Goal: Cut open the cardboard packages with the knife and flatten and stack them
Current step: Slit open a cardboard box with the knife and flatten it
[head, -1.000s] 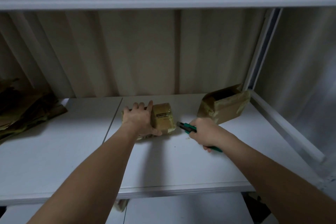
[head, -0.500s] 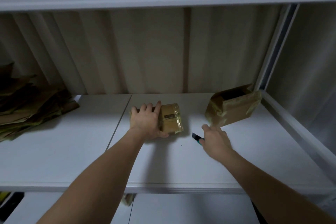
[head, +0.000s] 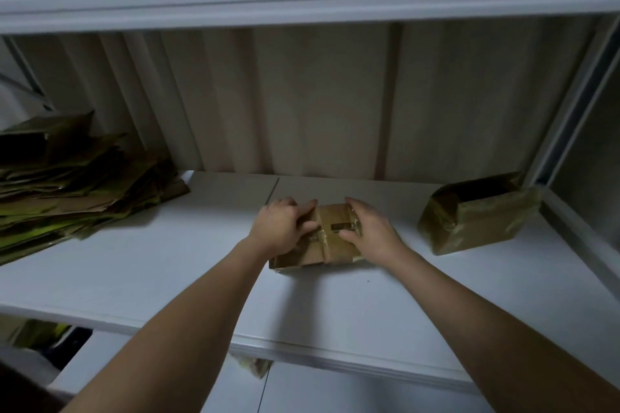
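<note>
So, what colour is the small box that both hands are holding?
Brown cardboard box under glossy yellowish tape, with a small dark label on top; the head view shows it.

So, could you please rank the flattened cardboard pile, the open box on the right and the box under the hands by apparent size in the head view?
1. Flattened cardboard pile
2. Open box
3. Box under the hands, partly covered, so less certain

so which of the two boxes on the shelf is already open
The box on the right, by the shelf's upright: its dark inside shows. The small box, held between the left hand and right hand, looks taped shut.
</note>
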